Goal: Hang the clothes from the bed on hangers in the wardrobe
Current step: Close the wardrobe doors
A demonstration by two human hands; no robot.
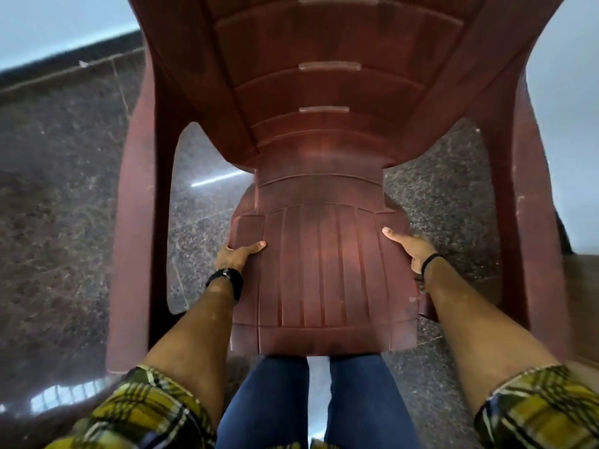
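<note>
Head view: a reddish-brown moulded plastic chair [319, 189], held up off the floor, its ribbed and slatted surface toward the camera, armrests curving down at either side. Left hand [234, 254] gripping the left edge of the slatted panel, thumb laid flat across its face, fingers wrapped behind. Right hand [411, 246] gripping the right edge, thumb likewise across the face, fingers curled out of sight. Black watch [228, 280] on the left wrist, thin dark band [429, 259] on the right. Below, glossy speckled granite floor [64, 189] with streaks of reflected light. Yellow checked sleeves [146, 413] and blue jeans [265, 400] at the bottom. No clothes, hangers, bed or wardrobe in view.
</note>
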